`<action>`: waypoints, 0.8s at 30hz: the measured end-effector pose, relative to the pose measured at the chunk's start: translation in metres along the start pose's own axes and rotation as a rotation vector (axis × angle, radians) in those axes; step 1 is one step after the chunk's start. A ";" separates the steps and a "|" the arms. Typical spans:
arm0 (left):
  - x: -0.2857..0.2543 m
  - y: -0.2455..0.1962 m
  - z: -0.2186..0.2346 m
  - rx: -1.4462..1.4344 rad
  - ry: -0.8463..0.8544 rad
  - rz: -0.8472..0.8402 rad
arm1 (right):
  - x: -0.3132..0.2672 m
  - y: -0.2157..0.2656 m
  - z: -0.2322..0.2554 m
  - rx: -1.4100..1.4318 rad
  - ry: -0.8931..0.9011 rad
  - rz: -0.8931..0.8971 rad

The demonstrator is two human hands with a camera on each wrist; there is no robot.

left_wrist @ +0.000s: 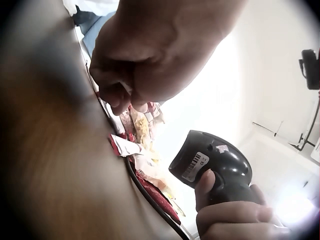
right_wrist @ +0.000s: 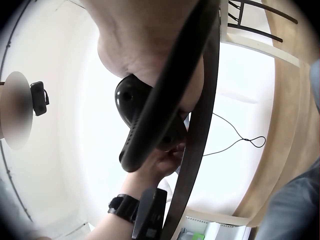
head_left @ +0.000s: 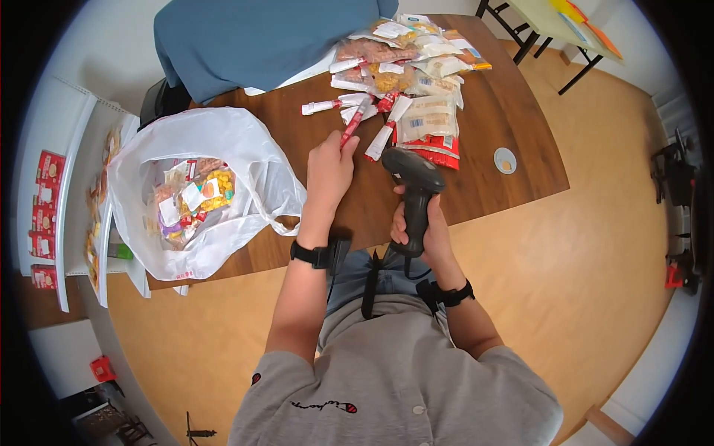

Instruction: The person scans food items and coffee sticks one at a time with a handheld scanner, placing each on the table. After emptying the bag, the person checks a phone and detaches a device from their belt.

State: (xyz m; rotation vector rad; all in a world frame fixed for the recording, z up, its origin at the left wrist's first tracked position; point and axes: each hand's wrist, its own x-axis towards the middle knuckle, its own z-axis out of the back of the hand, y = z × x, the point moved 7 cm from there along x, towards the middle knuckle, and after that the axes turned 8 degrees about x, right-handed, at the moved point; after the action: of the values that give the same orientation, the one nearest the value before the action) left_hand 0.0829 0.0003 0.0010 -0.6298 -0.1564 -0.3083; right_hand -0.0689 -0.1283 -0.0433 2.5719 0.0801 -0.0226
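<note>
My left hand (head_left: 331, 172) pinches a slim red-and-white stick packet (head_left: 355, 125) over the wooden table, its far end among similar packets. In the left wrist view the fingers of this hand (left_wrist: 150, 60) are curled in and mostly hide the packet. My right hand (head_left: 431, 227) grips a black handheld barcode scanner (head_left: 418, 178) by its handle, near the table's front edge. The scanner's head is raised toward the packets. Loose red-and-white stick packets (head_left: 383, 137) lie just beyond both hands. From the right wrist, the scanner's dark handle (right_wrist: 162, 110) crosses in front of my right hand.
A white plastic bag (head_left: 271, 160) holding several snack packs stands open at left. Clear food pouches (head_left: 428, 117) are heaped at the back, above a red pack (head_left: 439, 154). A small round white container (head_left: 505, 160) sits at right. Blue cloth (head_left: 260, 44) covers something behind.
</note>
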 end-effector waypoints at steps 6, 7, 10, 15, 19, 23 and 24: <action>-0.057 0.018 0.007 -0.463 0.086 0.156 | -0.010 0.004 -0.004 -0.168 -0.029 0.023; -0.067 0.024 0.004 -0.516 0.101 0.162 | -0.014 0.004 -0.003 -0.232 -0.040 0.009; -0.087 0.028 0.013 -0.467 0.071 0.065 | -0.023 0.006 -0.010 -0.402 -0.039 0.005; -0.090 0.030 0.017 -0.507 -0.011 0.002 | -0.024 0.010 -0.017 -0.630 0.011 0.057; -0.088 0.035 0.014 -0.602 -0.040 0.003 | -0.020 0.013 -0.015 -0.619 0.035 0.044; -0.089 0.037 0.013 -0.613 -0.044 0.011 | -0.020 0.010 -0.012 -0.607 0.002 0.003; -0.089 0.037 0.014 -0.608 -0.044 0.013 | -0.019 0.010 -0.013 -0.607 0.001 0.007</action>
State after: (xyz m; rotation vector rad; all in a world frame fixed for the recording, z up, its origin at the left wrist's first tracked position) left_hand 0.0104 0.0574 -0.0294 -1.2395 -0.0992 -0.3300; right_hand -0.0875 -0.1305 -0.0262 1.9651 0.0658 0.0059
